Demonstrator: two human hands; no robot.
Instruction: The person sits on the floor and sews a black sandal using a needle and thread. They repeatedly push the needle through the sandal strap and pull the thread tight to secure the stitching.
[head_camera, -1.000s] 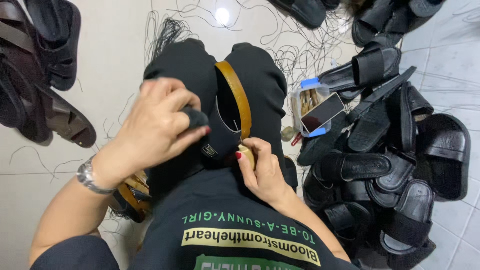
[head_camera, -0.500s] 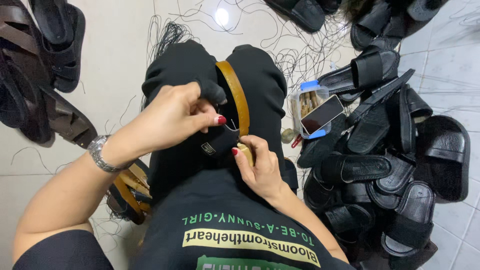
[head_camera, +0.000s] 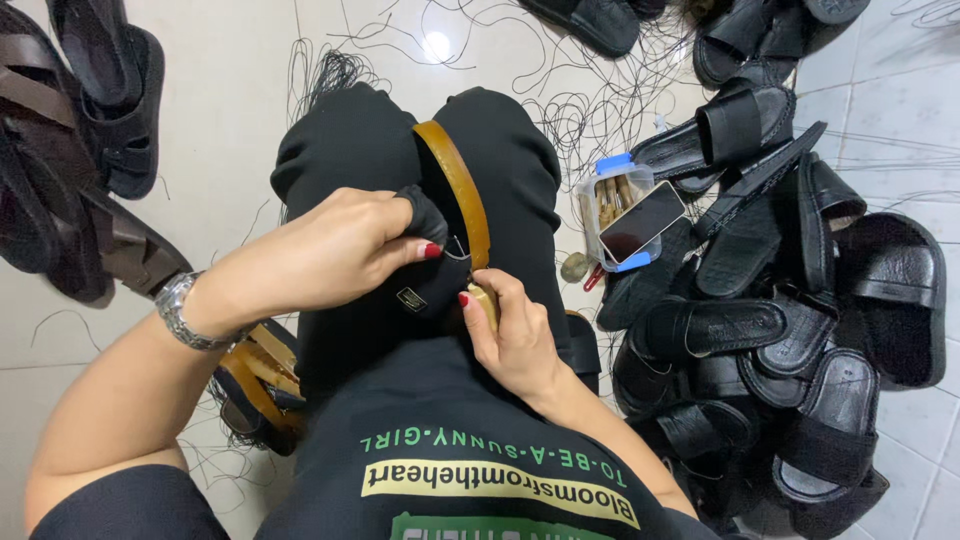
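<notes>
Your left hand (head_camera: 330, 250) pinches the black sandal (head_camera: 430, 270) on your lap; right hand (head_camera: 510, 335) is closed on a tool (head_camera: 484, 300) at its tan strap (head_camera: 460, 190). A slip could jab your left fingers, or the thread (head_camera: 455, 250) could snag.

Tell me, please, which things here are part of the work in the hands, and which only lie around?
In the work: left hand; right hand; tan strap; black sandal on the lap; thread between the fingers.

Lying about: pile of black sandals; phone; plastic box; brown sandals; loose threads on the floor.
</notes>
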